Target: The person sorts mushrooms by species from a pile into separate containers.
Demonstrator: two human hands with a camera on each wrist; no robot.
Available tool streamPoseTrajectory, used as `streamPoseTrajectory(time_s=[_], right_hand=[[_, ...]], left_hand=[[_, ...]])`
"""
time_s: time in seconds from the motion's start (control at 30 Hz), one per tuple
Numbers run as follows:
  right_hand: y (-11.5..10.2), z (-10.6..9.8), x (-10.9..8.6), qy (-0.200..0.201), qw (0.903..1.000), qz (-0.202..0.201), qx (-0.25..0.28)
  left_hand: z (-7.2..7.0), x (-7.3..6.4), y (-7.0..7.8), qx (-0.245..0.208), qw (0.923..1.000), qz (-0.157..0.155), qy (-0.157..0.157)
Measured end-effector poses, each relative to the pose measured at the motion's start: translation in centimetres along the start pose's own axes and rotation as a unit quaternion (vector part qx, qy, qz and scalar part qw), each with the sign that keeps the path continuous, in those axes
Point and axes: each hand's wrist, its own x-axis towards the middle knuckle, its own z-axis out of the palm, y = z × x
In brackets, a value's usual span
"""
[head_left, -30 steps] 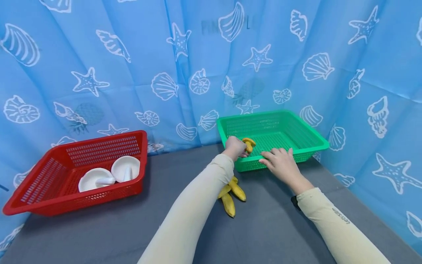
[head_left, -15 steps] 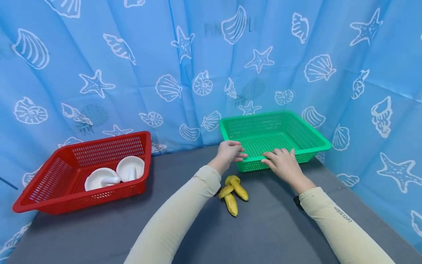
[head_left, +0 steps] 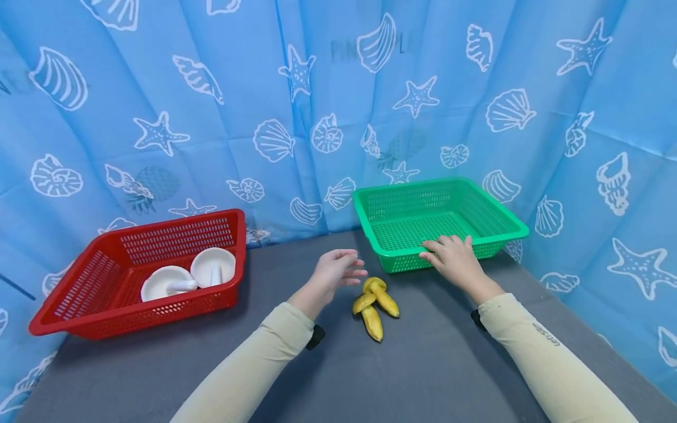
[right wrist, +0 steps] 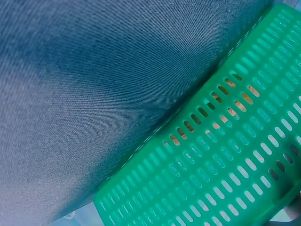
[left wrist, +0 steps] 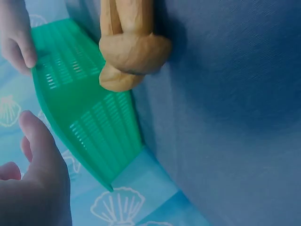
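Note:
My left hand (head_left: 335, 271) hovers with loosely bent fingers and holds nothing, just left of two yellow mushrooms (head_left: 372, 323) that lie overlapping on the grey table. In the left wrist view the mushroom caps (left wrist: 136, 52) are close, and the thumb of my left hand (left wrist: 40, 183) shows at the lower left. With its fingers over the front rim, my right hand (head_left: 456, 263) grips the green basket (head_left: 394, 254). Through the slots of the basket wall (right wrist: 221, 155), the right wrist view shows something brownish-yellow inside, hidden by that wall in the head view.
A red basket (head_left: 132, 314) stands at the left, holding two white mushrooms (head_left: 213, 265) with broad round caps. Behind everything hangs a blue curtain (head_left: 338, 88) printed with shells and starfish. The grey table (head_left: 423, 376) extends in front of both baskets.
My left hand has let go of a yellow mushroom inside the green basket. It has drawn back left and toward me, beside the other two mushrooms. My right hand stays at the rim.

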Motion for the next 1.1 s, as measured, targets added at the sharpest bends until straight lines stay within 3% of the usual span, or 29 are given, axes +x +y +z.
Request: streamPoseTrajectory(time_s=[0.27, 0.63, 1.1], right_hand=[[0.4, 0.1, 0.1, -0.008, 0.9999, 0.006, 0.001], [0.2, 0.0, 0.2, -0.013, 0.9999, 0.004, 0.007], [-0.1, -0.2, 0.2, -0.021, 0.9997, 0.007, 0.004]], left_hand=[[-1.4, -1.9, -1.3, -0.007, 0.9998, -0.014, -0.012], [-2.0, -4.5, -3.9, -0.044, 0.9974, -0.052, -0.025], [-1.8, -6.1, -5.3, -0.038, 0.997, -0.062, -0.028]])
